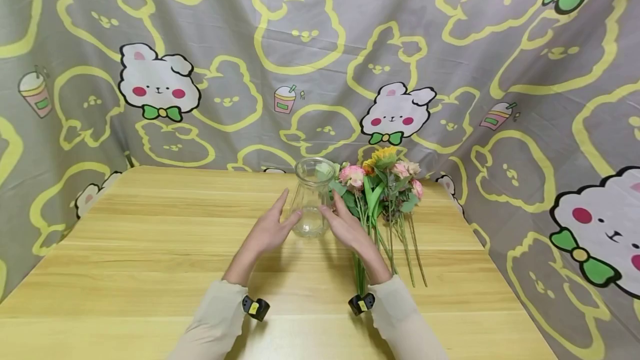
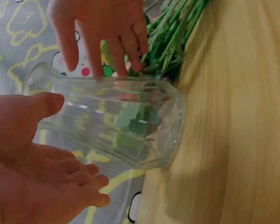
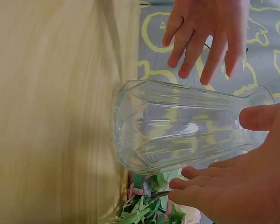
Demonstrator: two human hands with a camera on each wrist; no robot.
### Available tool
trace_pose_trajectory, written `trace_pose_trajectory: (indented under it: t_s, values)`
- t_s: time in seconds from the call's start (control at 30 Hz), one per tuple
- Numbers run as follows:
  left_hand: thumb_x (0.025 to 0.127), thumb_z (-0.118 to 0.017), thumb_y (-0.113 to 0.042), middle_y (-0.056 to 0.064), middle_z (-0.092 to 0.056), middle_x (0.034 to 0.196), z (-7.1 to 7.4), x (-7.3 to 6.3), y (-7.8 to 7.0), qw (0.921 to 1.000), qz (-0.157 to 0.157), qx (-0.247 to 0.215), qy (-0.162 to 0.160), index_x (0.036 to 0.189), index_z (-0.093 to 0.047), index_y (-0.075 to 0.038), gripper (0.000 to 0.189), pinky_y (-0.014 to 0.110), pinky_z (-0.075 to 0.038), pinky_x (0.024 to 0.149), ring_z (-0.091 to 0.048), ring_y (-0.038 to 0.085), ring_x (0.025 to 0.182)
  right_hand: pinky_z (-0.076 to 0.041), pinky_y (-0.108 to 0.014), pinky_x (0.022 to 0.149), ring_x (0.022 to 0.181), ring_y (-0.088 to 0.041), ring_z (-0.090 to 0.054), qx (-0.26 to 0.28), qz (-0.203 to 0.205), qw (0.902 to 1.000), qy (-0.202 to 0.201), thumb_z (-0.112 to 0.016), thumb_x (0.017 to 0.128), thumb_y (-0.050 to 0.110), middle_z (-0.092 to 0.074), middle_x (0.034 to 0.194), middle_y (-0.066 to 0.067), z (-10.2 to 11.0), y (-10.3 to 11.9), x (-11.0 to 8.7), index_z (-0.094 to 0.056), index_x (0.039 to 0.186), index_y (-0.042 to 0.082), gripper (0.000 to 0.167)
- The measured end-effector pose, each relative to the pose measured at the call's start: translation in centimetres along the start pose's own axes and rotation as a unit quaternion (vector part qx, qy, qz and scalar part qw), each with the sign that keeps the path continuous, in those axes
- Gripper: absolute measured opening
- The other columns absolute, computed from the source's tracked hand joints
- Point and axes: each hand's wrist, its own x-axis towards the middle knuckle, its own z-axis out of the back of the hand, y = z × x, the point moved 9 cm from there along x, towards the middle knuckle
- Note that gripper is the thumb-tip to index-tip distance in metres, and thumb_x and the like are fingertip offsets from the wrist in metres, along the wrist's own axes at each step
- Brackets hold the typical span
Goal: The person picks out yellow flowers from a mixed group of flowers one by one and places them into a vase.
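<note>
Hands (image 1: 270, 230) (image 1: 346, 228), both unclenched, flank a glass vase (image 1: 310, 196), while only the head view shows flower stem ends (image 1: 425, 283).

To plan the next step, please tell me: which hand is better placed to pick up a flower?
Probably the right hand: it is beside the flowers, while the left hand is across the glass vase.
</note>
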Motion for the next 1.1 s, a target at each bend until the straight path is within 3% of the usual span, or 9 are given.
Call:
trace_pose_trajectory:
  t_s: [0.37, 0.67, 0.9, 1.1]
  values:
    - [0.106, -0.046, -0.049, 0.018, -0.032, 0.163, -0.9, 0.0, -0.4, 0.9994, -0.015, -0.025, 0.017, 0.163, -0.022, -0.02, 0.068, 0.063, -0.03, 0.121, -0.036, 0.044, 0.146, -0.029, -0.073, 0.116, 0.147, -0.044, -0.036, 0.006, 0.002, 0.9999, -0.008, -0.04, 0.106, 0.05, -0.031, 0.163, -0.02, 0.0, 0.0, 0.1, -0.011, 0.165, 0.024, 0.07]
    - [0.106, -0.047, -0.048, 0.017, -0.052, 0.15, 0.0, 0.0, -0.3, 0.9982, -0.005, -0.06, -0.003, 0.157, -0.038, -0.019, 0.059, 0.061, -0.04, 0.116, -0.05, 0.039, 0.138, -0.028, -0.068, 0.12, 0.146, -0.042, -0.038, 0.013, 0.02, 0.9979, -0.06, -0.041, 0.107, 0.044, -0.038, 0.162, -0.01, 1.6, 0.4, 0.1, -0.036, 0.158, 0.022, 0.056]
    - [0.106, -0.043, -0.055, 0.016, -0.056, 0.147, 0.5, 0.0, -0.2, 0.9977, 0.0, -0.067, -0.008, 0.152, -0.047, -0.017, 0.06, 0.061, -0.041, 0.115, -0.051, 0.039, 0.137, -0.047, -0.06, 0.11, 0.12, -0.039, -0.065, 0.041, 0.019, 0.9974, -0.056, -0.041, 0.108, 0.044, -0.048, 0.155, -0.014, 1.9, 0.4, -0.2, -0.042, 0.155, 0.019, 0.054]
    - [0.104, -0.04, -0.062, 0.015, -0.057, 0.145, 1.0, 0.0, -0.4, 0.9966, 0.0, -0.08, -0.023, 0.143, -0.055, -0.011, 0.067, 0.059, -0.04, 0.118, -0.049, 0.039, 0.138, -0.048, -0.058, 0.11, 0.127, -0.04, -0.059, 0.088, 0.011, 0.9951, -0.044, -0.036, 0.109, 0.047, -0.054, 0.148, -0.018, 2.1, 0.5, -0.3, -0.045, 0.153, 0.01, 0.057]
